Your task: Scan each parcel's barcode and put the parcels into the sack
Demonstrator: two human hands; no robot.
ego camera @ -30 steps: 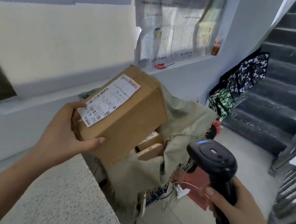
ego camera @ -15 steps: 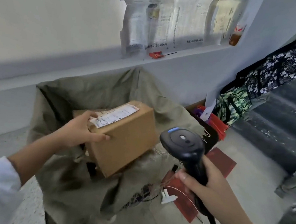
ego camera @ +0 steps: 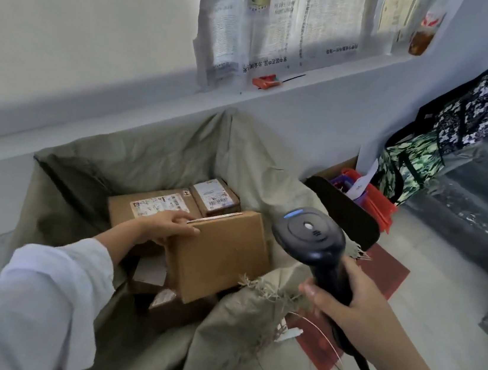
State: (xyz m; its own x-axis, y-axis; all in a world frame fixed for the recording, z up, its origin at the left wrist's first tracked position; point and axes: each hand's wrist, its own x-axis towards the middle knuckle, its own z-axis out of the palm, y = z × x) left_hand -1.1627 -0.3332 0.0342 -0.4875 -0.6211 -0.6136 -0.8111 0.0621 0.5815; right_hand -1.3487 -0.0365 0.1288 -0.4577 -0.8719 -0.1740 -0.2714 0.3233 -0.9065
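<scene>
Head view: left hand (ego camera: 166, 225) grips top corner of brown cardboard parcel (ego camera: 221, 253), tilted inside olive woven sack (ego camera: 153, 154) near front rim; right hand (ego camera: 342, 303) wraps black barcode scanner (ego camera: 310, 237). Risk: early release may topple parcel onto labelled boxes (ego camera: 156, 204).

Stairwell in a building, grey stairs (ego camera: 480, 216) at 3 o'clock, newspapers (ego camera: 289, 20) stuck up at 12 o'clock, big sack (ego camera: 162, 155) of parcels (ego camera: 221, 253)

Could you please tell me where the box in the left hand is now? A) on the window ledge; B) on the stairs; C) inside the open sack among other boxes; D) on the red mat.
C: the left hand holds the box down inside the sack, next to other labelled boxes.
</scene>
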